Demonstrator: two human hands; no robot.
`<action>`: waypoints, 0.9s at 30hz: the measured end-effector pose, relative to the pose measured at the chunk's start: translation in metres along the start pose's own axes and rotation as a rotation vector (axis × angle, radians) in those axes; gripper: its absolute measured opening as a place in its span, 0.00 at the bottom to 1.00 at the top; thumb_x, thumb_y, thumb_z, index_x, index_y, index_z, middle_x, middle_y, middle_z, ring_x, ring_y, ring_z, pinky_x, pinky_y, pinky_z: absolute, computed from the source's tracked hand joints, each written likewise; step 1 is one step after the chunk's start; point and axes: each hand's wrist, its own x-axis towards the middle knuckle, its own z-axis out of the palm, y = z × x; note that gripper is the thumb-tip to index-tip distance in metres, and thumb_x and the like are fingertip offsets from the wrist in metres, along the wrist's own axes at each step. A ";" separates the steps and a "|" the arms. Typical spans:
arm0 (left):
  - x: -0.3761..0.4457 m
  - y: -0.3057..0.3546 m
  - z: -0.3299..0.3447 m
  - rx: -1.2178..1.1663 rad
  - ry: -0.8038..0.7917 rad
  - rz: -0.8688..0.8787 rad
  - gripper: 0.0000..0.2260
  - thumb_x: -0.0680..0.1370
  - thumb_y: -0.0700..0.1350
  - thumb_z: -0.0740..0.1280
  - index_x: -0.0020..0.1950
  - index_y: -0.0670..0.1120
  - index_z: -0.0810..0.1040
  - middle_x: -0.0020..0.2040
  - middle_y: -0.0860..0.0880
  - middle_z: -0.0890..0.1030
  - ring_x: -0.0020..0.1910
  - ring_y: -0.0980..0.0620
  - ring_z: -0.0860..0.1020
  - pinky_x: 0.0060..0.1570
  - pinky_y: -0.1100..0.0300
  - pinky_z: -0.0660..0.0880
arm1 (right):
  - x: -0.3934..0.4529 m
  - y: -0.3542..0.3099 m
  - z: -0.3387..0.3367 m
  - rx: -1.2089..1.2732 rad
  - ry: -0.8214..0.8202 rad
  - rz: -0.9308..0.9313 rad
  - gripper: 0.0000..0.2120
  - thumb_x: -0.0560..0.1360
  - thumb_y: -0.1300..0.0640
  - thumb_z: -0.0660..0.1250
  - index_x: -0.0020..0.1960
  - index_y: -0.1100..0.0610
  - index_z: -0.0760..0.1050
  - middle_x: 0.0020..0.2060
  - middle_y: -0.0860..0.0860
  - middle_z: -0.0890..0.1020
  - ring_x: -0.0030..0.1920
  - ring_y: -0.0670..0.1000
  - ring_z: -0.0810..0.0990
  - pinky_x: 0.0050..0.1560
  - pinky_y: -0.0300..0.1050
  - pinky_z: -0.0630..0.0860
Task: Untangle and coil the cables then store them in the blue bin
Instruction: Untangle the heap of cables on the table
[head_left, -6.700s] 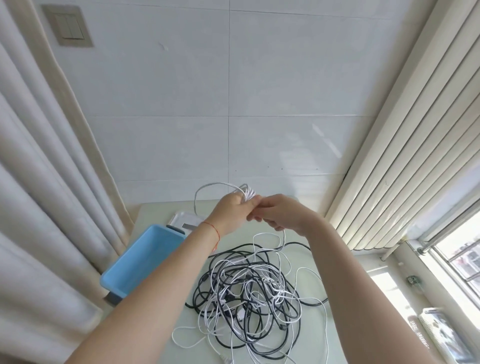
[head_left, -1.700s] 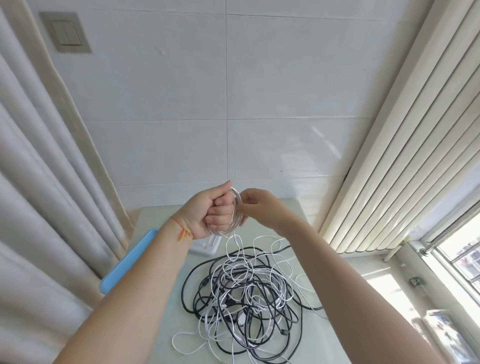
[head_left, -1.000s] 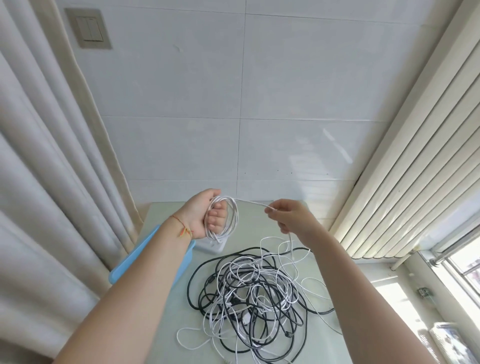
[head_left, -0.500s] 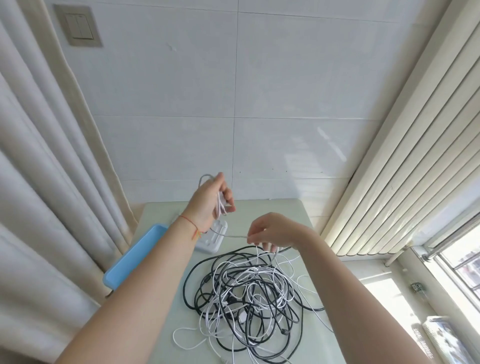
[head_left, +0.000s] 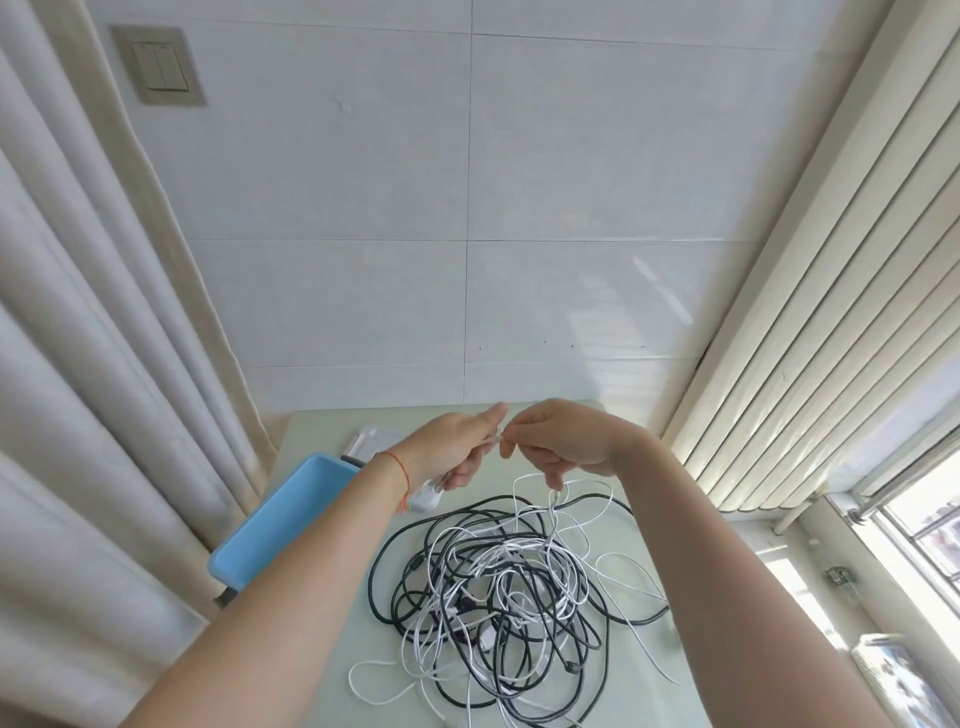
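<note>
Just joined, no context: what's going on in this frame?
A person is sorting cables at a pale green table. Both hands meet above it: the left hand and right hand pinch a thin white cable that trails down into a tangled heap of black and white cables. The blue plastic bin sits at the table's left edge; no cable shows in its visible part.

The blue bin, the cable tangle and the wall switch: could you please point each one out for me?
blue bin (head_left: 270, 525), head view, bare inner floor.
cable tangle (head_left: 498, 587), head view, middle of the pile.
wall switch (head_left: 158, 65), head view, centre of the plate.
</note>
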 end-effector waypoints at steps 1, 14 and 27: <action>-0.003 0.001 -0.001 -0.037 -0.082 -0.012 0.24 0.81 0.61 0.59 0.30 0.49 0.65 0.23 0.51 0.61 0.21 0.53 0.58 0.22 0.65 0.57 | -0.002 -0.002 -0.003 -0.006 0.022 -0.016 0.10 0.82 0.59 0.60 0.46 0.61 0.76 0.22 0.48 0.62 0.23 0.48 0.59 0.26 0.42 0.72; -0.008 -0.007 -0.005 -0.700 -0.362 0.054 0.21 0.72 0.56 0.72 0.24 0.47 0.72 0.35 0.46 0.79 0.36 0.50 0.78 0.36 0.59 0.77 | 0.001 0.010 -0.005 0.164 0.008 -0.180 0.11 0.78 0.51 0.66 0.44 0.59 0.76 0.32 0.55 0.68 0.34 0.53 0.67 0.38 0.43 0.72; -0.012 0.003 0.013 -1.000 -0.497 0.141 0.14 0.68 0.52 0.79 0.38 0.43 0.80 0.32 0.48 0.77 0.26 0.53 0.74 0.21 0.66 0.68 | 0.014 0.001 0.030 0.510 0.298 -0.230 0.20 0.77 0.41 0.66 0.38 0.56 0.73 0.28 0.54 0.69 0.28 0.50 0.65 0.26 0.40 0.62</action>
